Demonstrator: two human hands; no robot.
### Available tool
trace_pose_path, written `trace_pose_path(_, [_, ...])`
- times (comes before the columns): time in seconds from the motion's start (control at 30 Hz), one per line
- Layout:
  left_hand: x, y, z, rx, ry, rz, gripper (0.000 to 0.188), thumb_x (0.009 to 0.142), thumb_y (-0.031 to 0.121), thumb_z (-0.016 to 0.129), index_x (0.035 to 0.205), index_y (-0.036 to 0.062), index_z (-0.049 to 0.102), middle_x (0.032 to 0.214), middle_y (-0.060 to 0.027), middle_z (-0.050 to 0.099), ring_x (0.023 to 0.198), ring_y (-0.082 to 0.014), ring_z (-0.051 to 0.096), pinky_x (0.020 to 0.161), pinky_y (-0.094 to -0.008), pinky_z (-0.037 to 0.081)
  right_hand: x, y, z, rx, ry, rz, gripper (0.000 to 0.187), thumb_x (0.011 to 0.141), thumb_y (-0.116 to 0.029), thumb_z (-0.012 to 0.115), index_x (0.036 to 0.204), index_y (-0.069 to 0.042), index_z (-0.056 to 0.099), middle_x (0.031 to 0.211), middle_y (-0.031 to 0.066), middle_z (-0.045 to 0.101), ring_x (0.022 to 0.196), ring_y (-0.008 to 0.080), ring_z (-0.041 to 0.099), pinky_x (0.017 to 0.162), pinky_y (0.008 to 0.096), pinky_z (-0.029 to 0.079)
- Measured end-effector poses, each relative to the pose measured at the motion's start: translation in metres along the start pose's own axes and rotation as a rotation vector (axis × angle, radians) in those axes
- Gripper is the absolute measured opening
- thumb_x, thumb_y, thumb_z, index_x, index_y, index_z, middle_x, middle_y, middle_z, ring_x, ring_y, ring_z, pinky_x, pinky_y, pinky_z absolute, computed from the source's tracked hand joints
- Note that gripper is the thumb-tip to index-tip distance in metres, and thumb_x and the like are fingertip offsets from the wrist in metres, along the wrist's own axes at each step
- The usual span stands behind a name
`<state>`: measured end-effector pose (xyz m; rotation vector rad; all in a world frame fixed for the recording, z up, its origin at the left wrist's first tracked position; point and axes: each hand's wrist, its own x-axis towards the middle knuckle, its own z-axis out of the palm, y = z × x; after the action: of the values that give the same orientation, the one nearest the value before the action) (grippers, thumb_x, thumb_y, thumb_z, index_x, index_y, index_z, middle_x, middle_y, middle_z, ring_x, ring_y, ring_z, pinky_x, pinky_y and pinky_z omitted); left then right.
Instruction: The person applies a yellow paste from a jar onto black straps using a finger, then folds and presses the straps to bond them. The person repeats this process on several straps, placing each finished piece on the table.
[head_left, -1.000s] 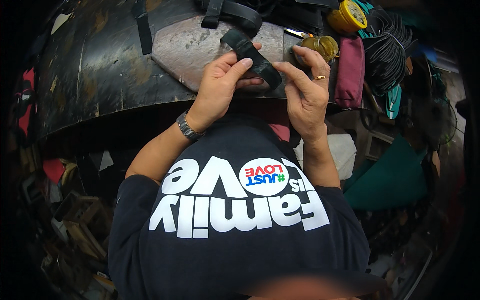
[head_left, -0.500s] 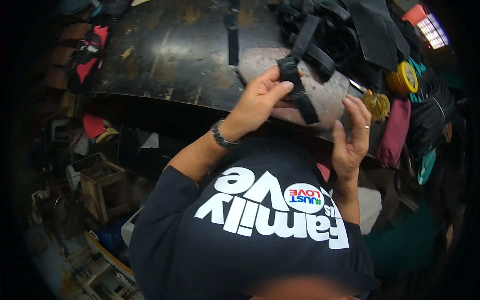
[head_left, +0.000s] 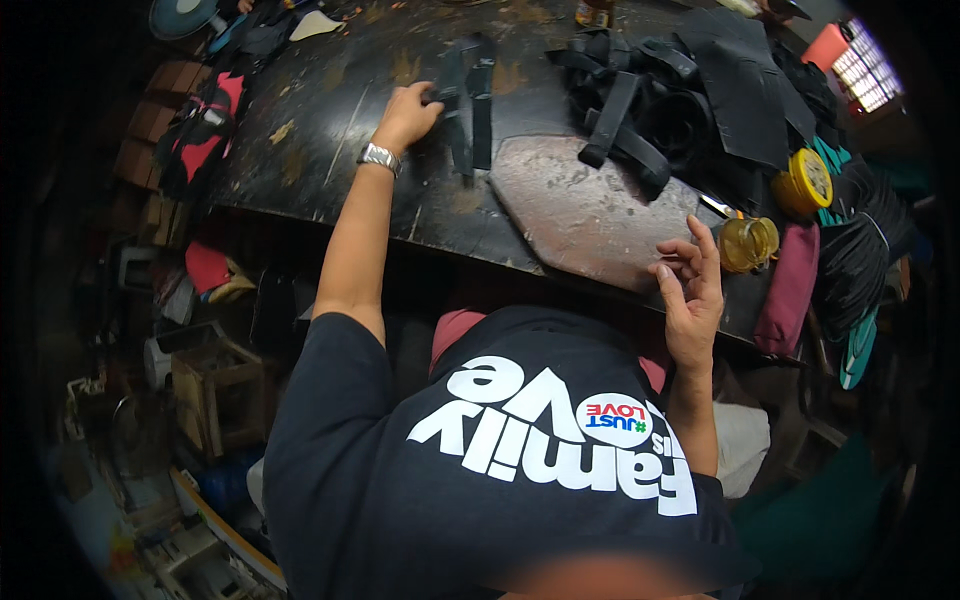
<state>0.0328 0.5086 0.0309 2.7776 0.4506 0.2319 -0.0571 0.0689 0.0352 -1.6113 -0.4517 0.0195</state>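
Note:
Over the left part of the dark table, my left hand has its fingers closed at the edge of a black strip, which looks smeared by motion. Just right of it, a second black strip lies lengthwise on the tabletop. My right hand is raised by the near right edge of a worn reddish-brown board, fingers bent and apart, holding nothing. Beside that hand stands a glass jar with yellowish contents. A heap of black straps partly overlaps the board's far side.
Black sheets lie behind the heap. A round yellow container, a maroon piece and a bundle of black cords crowd the right. At the far left are pink-and-black pieces. A wooden stool stands below the table's left.
My left hand has carried the black strip from above the board leftward and away from me, beside the other strip. My right hand has moved slightly nearer to me, its fingers more bent.

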Motion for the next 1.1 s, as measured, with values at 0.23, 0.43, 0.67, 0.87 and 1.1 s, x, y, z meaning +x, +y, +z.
trace_pose_path(0.23, [-0.024,0.110,0.028,-0.652,0.198,0.449,0.023,0.090,0.021,0.073,0.109,0.0067,0.075,0.102,-0.0100,0.073,0.092,-0.0196,0.069,0.081,-0.0308,0.054,0.025,-0.006,0.007,-0.006,0.030,0.052,0.063,0.091,0.003,0.061,0.149,-0.010,0.043,0.101,0.0075,0.065,0.093,0.0122,0.061,0.088,0.0280,0.050])
trace_pose_path(0.43, [-0.034,0.173,0.036,-0.356,-0.114,0.291,0.033,0.082,0.032,0.082,0.098,0.0034,0.076,0.087,-0.0118,0.075,0.078,-0.0229,0.072,0.073,-0.0323,0.055,0.033,-0.004,0.022,-0.087,-0.079,-0.072,0.063,0.094,0.005,0.056,0.153,-0.009,0.036,0.106,0.0094,0.064,0.095,0.0116,0.062,0.087,0.0267,0.053])
trace_pose_path(0.67, [-0.050,0.160,0.052,-0.745,-0.140,0.280,0.022,0.084,0.018,0.081,0.095,0.0007,0.072,0.080,-0.0065,0.073,0.073,-0.0128,0.069,0.067,-0.0251,0.053,0.033,0.004,0.010,0.123,0.067,0.082,0.063,0.093,0.003,0.060,0.151,-0.008,0.039,0.100,0.0082,0.065,0.088,0.0113,0.063,0.082,0.0258,0.052])
trace_pose_path(0.87, [-0.080,0.170,0.048,-1.430,-0.390,0.100,0.016,0.091,0.014,0.075,0.095,0.0038,0.065,0.078,-0.0008,0.067,0.067,-0.0030,0.057,0.058,-0.0171,0.042,0.051,0.004,0.028,-0.027,0.168,-0.097,0.074,0.086,0.001,0.073,0.151,-0.008,0.039,0.100,0.0069,0.064,0.091,0.0124,0.062,0.087,0.0269,0.051])
trace_pose_path(1.1, [-0.115,0.183,0.058,-1.553,-0.393,0.120,0.022,0.091,0.011,0.073,0.109,0.0016,0.063,0.094,-0.0055,0.071,0.077,-0.0071,0.064,0.068,-0.0186,0.051,0.060,0.002,0.033,-0.499,0.204,-0.341,0.069,0.081,0.002,0.076,0.144,-0.006,0.050,0.088,0.0032,0.063,0.079,0.0106,0.059,0.075,0.0256,0.051])
